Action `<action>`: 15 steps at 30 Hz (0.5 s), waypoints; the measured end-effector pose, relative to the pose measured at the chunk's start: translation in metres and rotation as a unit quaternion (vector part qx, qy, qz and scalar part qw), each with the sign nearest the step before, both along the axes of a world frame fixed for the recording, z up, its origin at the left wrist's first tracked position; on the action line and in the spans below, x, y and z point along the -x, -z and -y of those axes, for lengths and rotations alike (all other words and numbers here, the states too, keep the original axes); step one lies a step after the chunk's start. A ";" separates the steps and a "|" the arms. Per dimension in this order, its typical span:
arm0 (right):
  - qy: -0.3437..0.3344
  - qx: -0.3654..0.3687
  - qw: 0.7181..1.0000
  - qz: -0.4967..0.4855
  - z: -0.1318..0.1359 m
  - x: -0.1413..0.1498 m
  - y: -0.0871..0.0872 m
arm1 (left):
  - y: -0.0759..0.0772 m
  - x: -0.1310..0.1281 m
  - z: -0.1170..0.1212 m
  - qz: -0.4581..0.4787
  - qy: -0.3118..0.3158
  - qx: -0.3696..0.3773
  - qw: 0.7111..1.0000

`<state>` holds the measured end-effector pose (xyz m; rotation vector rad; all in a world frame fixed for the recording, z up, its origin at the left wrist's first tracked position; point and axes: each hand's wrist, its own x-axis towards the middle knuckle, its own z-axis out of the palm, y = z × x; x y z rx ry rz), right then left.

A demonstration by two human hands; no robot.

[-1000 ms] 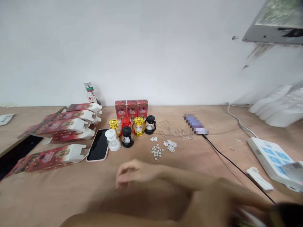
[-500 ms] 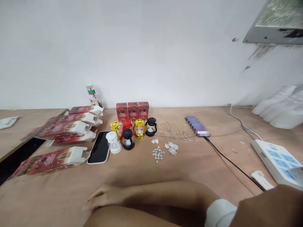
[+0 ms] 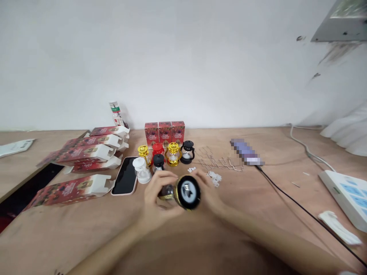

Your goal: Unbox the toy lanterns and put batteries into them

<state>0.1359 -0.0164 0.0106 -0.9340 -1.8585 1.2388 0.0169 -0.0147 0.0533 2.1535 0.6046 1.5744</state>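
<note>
Gold-trimmed lantern (image 3: 183, 193), its round end ringed in black around a pale center, faced the camera in the frame's lower middle. The left hand (image 3: 153, 202) gripped its glossy body; the right hand (image 3: 208, 192) curved beside that end, its hold too blurred to tell. Brown tabletop (image 3: 57, 233) spread across the lower left to a dark gap (image 3: 40, 181); small lanterns (image 3: 173, 156) and white tabs (image 3: 214, 178) crowded the space beyond.

Left hand (image 3: 151, 202), lanterns (image 3: 173, 154) block standing boxes (image 3: 164, 133); room between wires (image 3: 213, 164), black cable (image 3: 289, 199).
</note>
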 end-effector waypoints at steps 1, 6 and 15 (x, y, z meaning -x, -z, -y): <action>0.020 -0.021 1.000 0.000 0.001 -0.005 0.002 | 0.009 0.010 -0.007 -0.042 -0.033 -0.009 0.999; 0.216 -0.260 0.941 0.012 0.008 -0.046 0.012 | 0.045 0.023 -0.017 -0.162 -0.076 -0.007 0.984; 0.241 -0.459 0.851 0.081 0.008 -0.064 0.018 | 0.058 0.015 -0.012 -0.225 -0.108 -0.043 0.967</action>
